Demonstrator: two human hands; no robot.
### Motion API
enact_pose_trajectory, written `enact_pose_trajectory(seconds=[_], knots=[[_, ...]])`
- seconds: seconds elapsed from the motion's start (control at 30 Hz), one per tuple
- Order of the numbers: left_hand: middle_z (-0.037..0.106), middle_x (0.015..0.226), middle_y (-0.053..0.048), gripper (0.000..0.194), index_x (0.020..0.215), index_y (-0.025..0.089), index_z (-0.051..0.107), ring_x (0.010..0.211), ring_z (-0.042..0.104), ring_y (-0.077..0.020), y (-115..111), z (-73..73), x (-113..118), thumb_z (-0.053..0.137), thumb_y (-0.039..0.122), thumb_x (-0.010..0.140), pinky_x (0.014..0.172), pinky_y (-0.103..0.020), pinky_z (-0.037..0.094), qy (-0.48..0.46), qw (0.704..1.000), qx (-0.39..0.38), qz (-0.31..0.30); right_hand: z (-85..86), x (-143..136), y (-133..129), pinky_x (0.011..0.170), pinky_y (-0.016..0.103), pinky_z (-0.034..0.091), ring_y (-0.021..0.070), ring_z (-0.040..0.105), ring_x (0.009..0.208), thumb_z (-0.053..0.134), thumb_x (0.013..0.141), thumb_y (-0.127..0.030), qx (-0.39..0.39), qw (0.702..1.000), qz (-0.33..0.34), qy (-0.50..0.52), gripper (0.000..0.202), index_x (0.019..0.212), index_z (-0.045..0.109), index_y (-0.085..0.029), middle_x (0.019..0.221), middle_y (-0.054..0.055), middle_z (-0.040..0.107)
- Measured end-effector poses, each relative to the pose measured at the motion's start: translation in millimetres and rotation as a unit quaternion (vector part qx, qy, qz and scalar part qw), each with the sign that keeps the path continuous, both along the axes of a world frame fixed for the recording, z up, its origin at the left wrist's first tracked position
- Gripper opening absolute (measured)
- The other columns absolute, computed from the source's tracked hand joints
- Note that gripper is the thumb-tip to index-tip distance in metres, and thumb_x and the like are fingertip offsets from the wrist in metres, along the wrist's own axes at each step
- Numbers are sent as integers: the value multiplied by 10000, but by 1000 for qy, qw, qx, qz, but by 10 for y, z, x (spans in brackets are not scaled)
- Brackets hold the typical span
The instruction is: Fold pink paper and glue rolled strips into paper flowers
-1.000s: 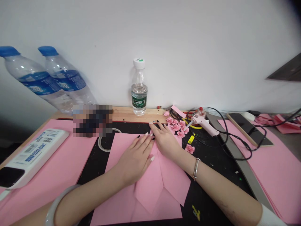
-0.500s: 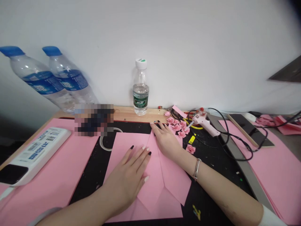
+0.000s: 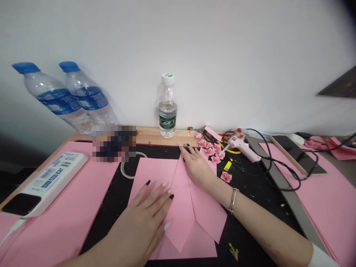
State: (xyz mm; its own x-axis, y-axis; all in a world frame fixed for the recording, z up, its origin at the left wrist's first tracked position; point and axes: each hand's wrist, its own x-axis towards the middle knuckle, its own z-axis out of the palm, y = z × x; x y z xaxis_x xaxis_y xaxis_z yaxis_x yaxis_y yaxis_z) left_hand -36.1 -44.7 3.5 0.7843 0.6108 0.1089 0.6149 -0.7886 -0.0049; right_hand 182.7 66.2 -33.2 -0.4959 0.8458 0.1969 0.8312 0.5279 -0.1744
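Observation:
A pink paper sheet (image 3: 180, 207) lies on the black mat (image 3: 107, 209), with flaps folded so that their edges run close along its middle and end in points toward me. My left hand (image 3: 141, 213) lies flat over the left flap, fingers spread. At the sheet's far edge, my right hand (image 3: 197, 166) rests with its fingers stretched out, pressing on the top of the folds. Beyond and to the right of that hand sit several small pink paper roses (image 3: 209, 151); a single paper rose (image 3: 226, 177) lies nearer to me.
Right of the roses lies a pink glue gun (image 3: 243, 147) with black cables. A phone (image 3: 297, 154) rests on pink paper at the right. A white device (image 3: 46, 183) lies on pink sheets at the left. Water bottle (image 3: 167, 120) and two large bottles (image 3: 89, 97) stand by the wall.
My left hand has slid down the paper toward me and slightly left, baring more of the left flap. My right hand stays at the far edge. The view has shifted slightly.

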Motion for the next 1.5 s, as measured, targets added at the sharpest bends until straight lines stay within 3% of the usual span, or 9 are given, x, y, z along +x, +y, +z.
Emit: enact_pose_trajectory(seconds=[0.13,0.4,0.67,0.8,0.97,1.17,1.33,1.43,1.5], knots=[[516,1368,-78,413,1295,168,531,1339,348,-250,245,-87,188,350,344,968,1137,-458,41,-42,997,-1,59,-25,4,4,1054,481,341,306,375,1321,308,847,15,5,1000,-3,6,598,1443,259,-3,1345,230,505],[491,1380,-122,451,1333,79,474,1367,291,-262,742,-137,490,298,303,984,1105,-516,133,-14,996,-1,91,-28,12,10,1051,490,345,299,371,1324,307,824,9,11,1000,4,12,620,1438,225,22,1368,254,467],[419,1428,-125,473,1365,68,427,1392,240,-248,916,-115,598,287,301,978,1107,-525,153,1,995,-12,98,-58,16,1,1059,485,342,313,364,1322,334,817,-2,24,999,13,29,653,1443,156,51,1401,281,406],[394,1444,-133,481,1375,59,407,1400,216,-248,974,-158,615,314,297,968,1120,-529,119,-21,995,2,101,-83,17,-2,1020,478,391,302,357,1328,317,819,9,47,997,-7,55,677,1462,106,-2,1397,261,418],[403,1442,-141,492,1379,60,403,1392,227,-268,983,-237,594,342,294,950,1124,-534,116,-75,992,10,100,129,35,-110,933,421,449,294,514,1173,358,904,-109,87,993,-50,59,500,1399,298,-67,1233,213,571],[375,1461,-136,523,1413,73,337,1397,208,-293,976,-265,554,360,303,944,1113,-570,135,-116,987,-27,112,387,138,-398,651,342,470,281,636,846,597,830,-309,-61,988,-136,29,474,1231,426,-123,911,126,660],[390,1450,-146,537,1426,78,302,1396,228,-265,1018,-251,511,378,310,948,1131,-531,144,-196,970,-93,111,297,216,-383,535,239,384,143,545,563,585,788,-164,-191,948,-125,224,295,1071,500,-167,604,-56,522],[464,1402,-124,522,1432,135,301,1353,339,-234,1062,-247,477,380,330,955,1129,-517,179,-295,931,-167,135,261,239,-332,509,226,378,110,492,494,509,801,-137,-239,905,-100,337,189,985,526,-176,568,-83,446],[507,1368,-112,523,1419,157,337,1318,399,-238,1083,-249,463,426,341,938,1116,-498,239,-341,905,-206,150,257,243,-339,509,227,379,109,495,507,512,795,-144,-233,899,-99,357,199,990,521,-180,595,-74,462]])
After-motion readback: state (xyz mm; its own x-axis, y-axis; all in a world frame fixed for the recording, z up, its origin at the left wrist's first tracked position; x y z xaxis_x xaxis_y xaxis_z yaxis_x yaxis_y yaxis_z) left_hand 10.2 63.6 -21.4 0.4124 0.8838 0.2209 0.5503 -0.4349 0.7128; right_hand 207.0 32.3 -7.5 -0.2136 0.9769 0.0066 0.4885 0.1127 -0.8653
